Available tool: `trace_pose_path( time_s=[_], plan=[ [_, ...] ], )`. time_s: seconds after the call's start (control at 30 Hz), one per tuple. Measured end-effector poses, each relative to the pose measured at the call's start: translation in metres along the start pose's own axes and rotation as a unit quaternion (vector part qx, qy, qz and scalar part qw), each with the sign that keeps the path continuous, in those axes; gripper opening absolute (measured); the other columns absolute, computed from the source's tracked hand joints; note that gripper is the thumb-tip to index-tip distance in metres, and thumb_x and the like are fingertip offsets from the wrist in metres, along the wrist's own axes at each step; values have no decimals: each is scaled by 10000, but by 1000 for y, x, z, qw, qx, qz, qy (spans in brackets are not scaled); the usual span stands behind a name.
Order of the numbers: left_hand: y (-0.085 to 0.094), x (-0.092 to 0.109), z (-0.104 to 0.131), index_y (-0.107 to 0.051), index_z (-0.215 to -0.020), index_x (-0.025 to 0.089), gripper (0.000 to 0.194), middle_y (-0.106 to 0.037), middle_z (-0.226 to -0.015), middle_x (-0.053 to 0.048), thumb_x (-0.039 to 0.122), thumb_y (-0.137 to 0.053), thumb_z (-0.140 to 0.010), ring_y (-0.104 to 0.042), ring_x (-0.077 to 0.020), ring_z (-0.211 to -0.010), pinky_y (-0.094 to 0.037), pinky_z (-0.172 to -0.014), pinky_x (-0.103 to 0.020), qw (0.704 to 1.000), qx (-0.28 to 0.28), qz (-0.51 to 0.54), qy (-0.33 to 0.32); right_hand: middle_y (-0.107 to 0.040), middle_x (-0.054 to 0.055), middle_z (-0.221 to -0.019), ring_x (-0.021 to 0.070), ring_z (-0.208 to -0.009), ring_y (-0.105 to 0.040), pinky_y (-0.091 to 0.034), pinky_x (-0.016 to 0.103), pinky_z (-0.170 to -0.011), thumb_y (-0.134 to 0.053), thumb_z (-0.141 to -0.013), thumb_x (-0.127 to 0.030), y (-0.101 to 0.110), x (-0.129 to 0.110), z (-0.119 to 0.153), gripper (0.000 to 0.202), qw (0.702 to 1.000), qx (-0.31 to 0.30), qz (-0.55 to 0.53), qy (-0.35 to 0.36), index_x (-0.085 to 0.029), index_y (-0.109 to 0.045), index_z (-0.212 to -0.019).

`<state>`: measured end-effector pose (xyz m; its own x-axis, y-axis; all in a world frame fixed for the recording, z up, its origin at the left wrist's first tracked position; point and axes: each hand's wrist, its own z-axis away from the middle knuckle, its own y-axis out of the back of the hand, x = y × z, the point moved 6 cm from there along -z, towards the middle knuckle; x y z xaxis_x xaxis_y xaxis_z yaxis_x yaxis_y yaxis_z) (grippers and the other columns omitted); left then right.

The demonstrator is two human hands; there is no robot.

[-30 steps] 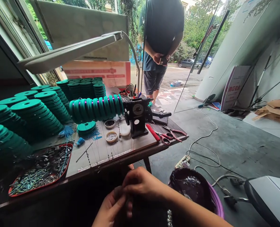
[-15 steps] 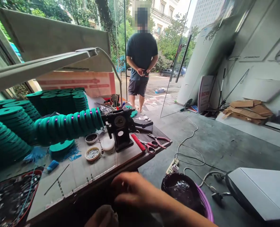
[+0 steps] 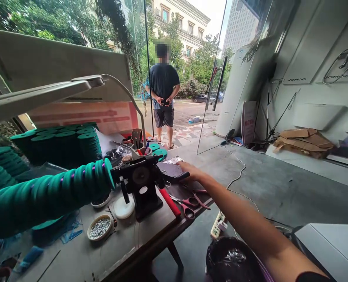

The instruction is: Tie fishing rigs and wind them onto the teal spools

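My right hand [image 3: 189,170] reaches over the table's right end, beside the handle of a black metal device [image 3: 146,180] and next to a crumpled silvery packet [image 3: 174,161]. Its fingers are partly hidden and blurred, so what they touch is unclear. My left hand is out of the picture. A long row of green discs [image 3: 62,188] extends leftward from the device. Red-handled scissors [image 3: 191,202], pliers [image 3: 202,200] and a red bar [image 3: 169,203] lie right of its base. To its left are a dish of small whitish beads [image 3: 100,228] and a white round lid [image 3: 124,207].
Stacked green discs [image 3: 59,143] stand at the back left, under a lamp arm [image 3: 38,94]. A black-lined bin [image 3: 229,258] and a power strip [image 3: 218,225] are on the floor. A person [image 3: 164,86] stands outside, back turned.
My right hand has moved from in front of the table up to its far right end. My left hand has left the view. The view has shifted closer to the device.
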<state>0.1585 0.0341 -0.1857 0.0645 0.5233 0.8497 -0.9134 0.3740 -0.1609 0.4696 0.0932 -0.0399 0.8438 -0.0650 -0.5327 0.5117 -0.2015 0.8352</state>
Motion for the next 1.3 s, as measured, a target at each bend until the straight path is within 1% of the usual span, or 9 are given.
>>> trace_pose_path(
  time_s=[0.13, 0.23, 0.43, 0.6, 0.7, 0.8, 0.97, 1.13, 1.3],
  plan=[
    [-11, 10, -4, -650, -722, 313, 132, -667, -636, -46, 417, -635, -641, -594, -414, -943, -459, -719, -531, 997, -40, -25, 55, -566, 139, -1129, 260, -1035, -521, -398, 318, -849, -734, -496, -216, 7, -4, 10, 674, 999, 26, 22, 12, -126, -497, -1121],
    [-34, 23, 13, -650, -720, 327, 131, -660, -610, -48, 427, -625, -640, -607, -395, -910, -471, -715, -502, 997, -62, 52, 4, -529, 175, -1162, 274, -1050, -512, -401, 341, -845, -668, -567, -223, 30, -2, 35, 691, 995, 94, 42, -8, -101, -413, -1198],
    [-80, 32, 65, -647, -970, 301, 365, -703, -751, -68, 444, -621, -636, -628, -356, -836, -474, -698, -477, 982, -126, 136, -25, -558, 169, -1116, 305, -922, -579, -444, 417, -784, -645, -583, -370, 94, -27, 155, 734, 937, 329, 34, -113, -134, -375, -1223],
    [-83, 31, 104, -584, -1121, 274, 473, -712, -928, -97, 474, -562, -694, -602, -329, -950, -446, -796, -464, 961, -151, 229, -32, -566, 147, -1096, 291, -862, -599, -494, 379, -687, -655, -561, -300, 43, -116, 217, 764, 956, 286, -64, 23, -192, -314, -1237],
    [-59, 34, 130, -565, -1164, 257, 512, -701, -1001, -107, 510, -519, -721, -576, -333, -1019, -420, -852, -472, 951, -127, 279, -47, -586, 147, -1058, 296, -898, -598, -504, 368, -720, -692, -578, -370, -16, -166, 223, 783, 968, 174, -144, 109, -182, -308, -1234],
    [-27, 40, 159, -573, -1167, 241, 533, -697, -1034, -105, 549, -465, -746, -560, -325, -1061, -385, -912, -478, 936, -98, 330, -71, -573, 142, -1118, 282, -981, -581, -493, 342, -775, -671, -640, -448, -53, -200, 231, 729, 946, 124, -203, 223, -191, -326, -1228],
    [-2, 36, 196, -681, -1015, 134, 607, -676, -1061, -162, 613, -435, -735, -608, -333, -989, -400, -917, -482, 909, -85, 392, -110, -681, 11, -903, 156, -953, -604, -414, 258, -887, -461, -835, -202, -63, -220, 261, 22, 846, 215, -233, 429, -205, -474, -852],
    [1, 28, 205, -646, -1061, 62, 650, -619, -1119, -234, 592, -436, -749, -629, -341, -943, -493, -797, -455, 909, -46, 396, -123, -709, -79, -805, 134, -975, -608, -313, 245, -999, -445, -860, -204, -68, -231, 274, 193, 821, 200, -160, 510, -198, -463, -668],
    [-4, 33, 205, -646, -1045, 27, 619, -634, -1082, -249, 546, -487, -747, -638, -338, -923, -498, -793, -438, 901, -102, 401, -129, -707, -105, -822, 118, -980, -608, -314, 233, -1005, -427, -880, -224, -65, -237, 273, 218, 826, 177, -121, 521, -203, -454, -665]
  ],
)
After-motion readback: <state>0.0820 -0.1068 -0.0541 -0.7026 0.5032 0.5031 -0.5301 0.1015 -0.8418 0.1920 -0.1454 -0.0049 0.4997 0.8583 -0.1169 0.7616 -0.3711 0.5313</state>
